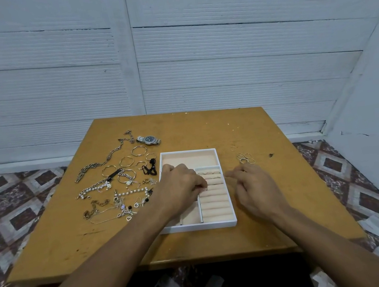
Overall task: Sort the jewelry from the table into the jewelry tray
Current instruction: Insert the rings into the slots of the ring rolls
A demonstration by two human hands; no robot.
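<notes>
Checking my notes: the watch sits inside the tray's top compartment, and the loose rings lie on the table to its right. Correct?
No. The head view shows the watch on the table, outside the tray, beyond its far-left corner. The loose rings lie right of the tray.

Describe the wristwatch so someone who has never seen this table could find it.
On the wooden table, look past the far left corner of the white jewelry tray. The wristwatch lies there, beyond the gold hoops, the only piece with a dark round dial and a metal link band.
</notes>
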